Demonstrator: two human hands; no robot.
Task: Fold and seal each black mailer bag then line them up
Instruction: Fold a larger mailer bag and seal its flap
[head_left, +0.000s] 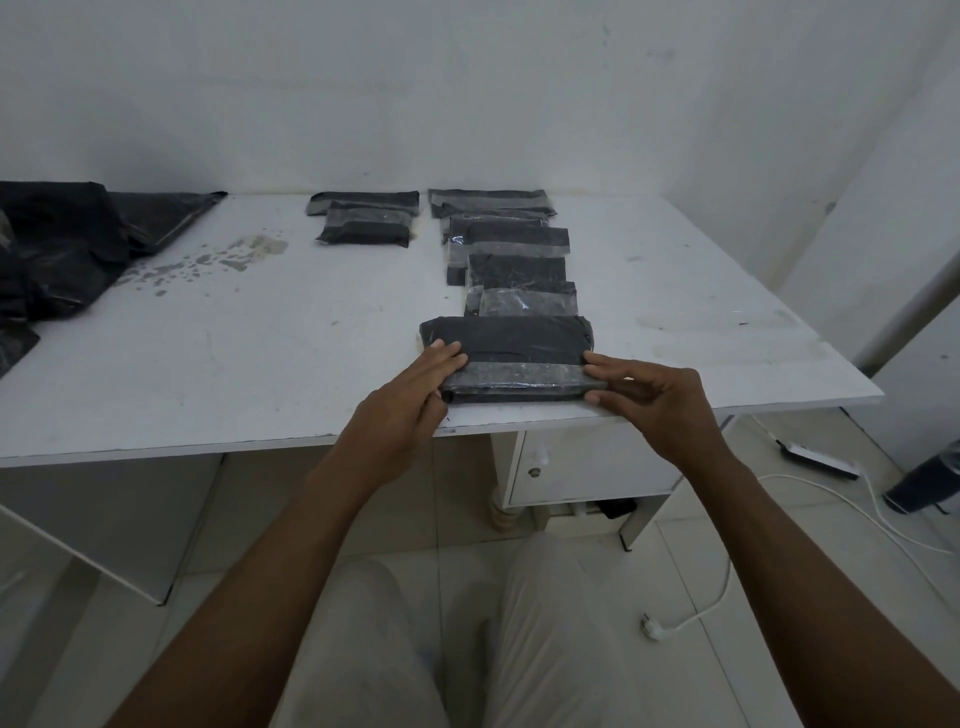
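Note:
A folded black mailer bag (511, 345) with a grey tape strip along its near side lies at the front edge of the white table (234, 358). My left hand (410, 400) grips its left end, fingers on top. My right hand (644, 397) pinches its right end between thumb and fingers. Behind it, a column of several folded and taped bags (511, 249) runs toward the wall. A second short column of two folded bags (363, 218) sits to the left of that.
A heap of loose black plastic bags (67, 244) covers the table's far left corner. A stained patch (228, 257) marks the tabletop. Under the table stands a white cabinet (587, 467). A white cable with plug (691, 613) and a power strip (818, 457) lie on the tiled floor at right.

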